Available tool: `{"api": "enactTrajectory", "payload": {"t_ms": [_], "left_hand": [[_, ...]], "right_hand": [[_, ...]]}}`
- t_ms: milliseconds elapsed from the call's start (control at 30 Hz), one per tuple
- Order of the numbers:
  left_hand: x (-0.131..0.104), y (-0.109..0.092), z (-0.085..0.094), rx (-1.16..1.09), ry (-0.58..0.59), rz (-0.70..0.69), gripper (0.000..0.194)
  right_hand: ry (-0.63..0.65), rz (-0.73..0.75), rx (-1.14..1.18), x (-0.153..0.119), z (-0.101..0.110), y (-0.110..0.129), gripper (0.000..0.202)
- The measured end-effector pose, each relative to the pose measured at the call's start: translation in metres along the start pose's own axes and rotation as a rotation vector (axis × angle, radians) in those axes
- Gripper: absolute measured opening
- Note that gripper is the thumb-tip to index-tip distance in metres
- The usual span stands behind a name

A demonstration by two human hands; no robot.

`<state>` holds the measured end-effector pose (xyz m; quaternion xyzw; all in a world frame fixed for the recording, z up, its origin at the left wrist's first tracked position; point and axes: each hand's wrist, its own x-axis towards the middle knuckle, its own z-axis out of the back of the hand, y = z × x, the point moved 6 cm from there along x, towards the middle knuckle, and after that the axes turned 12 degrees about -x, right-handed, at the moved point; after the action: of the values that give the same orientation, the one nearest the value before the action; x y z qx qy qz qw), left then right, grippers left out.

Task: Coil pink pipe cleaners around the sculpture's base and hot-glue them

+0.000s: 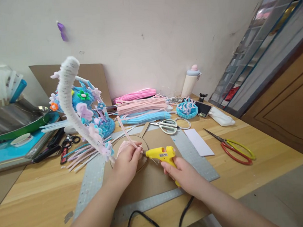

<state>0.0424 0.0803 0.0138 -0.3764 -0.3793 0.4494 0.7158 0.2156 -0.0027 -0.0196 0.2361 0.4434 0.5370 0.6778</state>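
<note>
My right hand [180, 172] is wrapped round the handle of a yellow hot glue gun [160, 153]. The gun's nozzle points left and is close to the fingertips of my left hand [127, 157]. Pinched in that hand is a pale pink pipe cleaner [126, 131], its free end sticking up. Beneath the fingers is a pale pink piece [121, 146], partly hidden by the hand. A thin ring [141, 139] lies around it on the brown cardboard [157, 182]; whether the two are joined I cannot tell.
A decorated blue piece [83, 96] with a tall white fuzzy stem rises at left. Bundled pipe cleaners [142, 105] lie behind. White-handled scissors [168, 126] and red-and-yellow-handled scissors [236, 152] rest on the table. A black cord [145, 219] crosses the front edge.
</note>
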Motion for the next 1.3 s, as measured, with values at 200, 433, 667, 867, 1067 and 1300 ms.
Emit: {"api": "enactTrajectory", "payload": {"t_ms": [200, 433, 667, 867, 1067, 1300], "left_hand": [[-0.011, -0.013, 0.004, -0.01, 0.082, -0.034, 0.025], [-0.045, -0.019, 0.039, -0.063, 0.25, -0.037, 0.038], [-0.063, -0.006, 0.103, -0.354, -0.651, -0.152, 0.017], [-0.044, 0.047, 0.089, -0.343, -0.729, 0.15, 0.029], [-0.037, 0.067, 0.07, -0.309, -0.637, 0.227, 0.034], [-0.035, 0.072, 0.068, -0.334, -0.605, 0.257, 0.036]], "right_hand": [[-0.047, 0.014, -0.053, -0.005, 0.003, 0.006, 0.026], [-0.061, 0.056, -0.119, -0.008, 0.001, 0.008, 0.029], [-0.073, 0.137, -0.238, -0.011, -0.004, 0.012, 0.035], [-0.076, 0.145, -0.299, -0.013, -0.01, 0.013, 0.039], [-0.057, 0.154, -0.339, -0.012, -0.017, 0.01, 0.043], [-0.036, 0.147, -0.326, -0.011, -0.026, 0.007, 0.038]]}}
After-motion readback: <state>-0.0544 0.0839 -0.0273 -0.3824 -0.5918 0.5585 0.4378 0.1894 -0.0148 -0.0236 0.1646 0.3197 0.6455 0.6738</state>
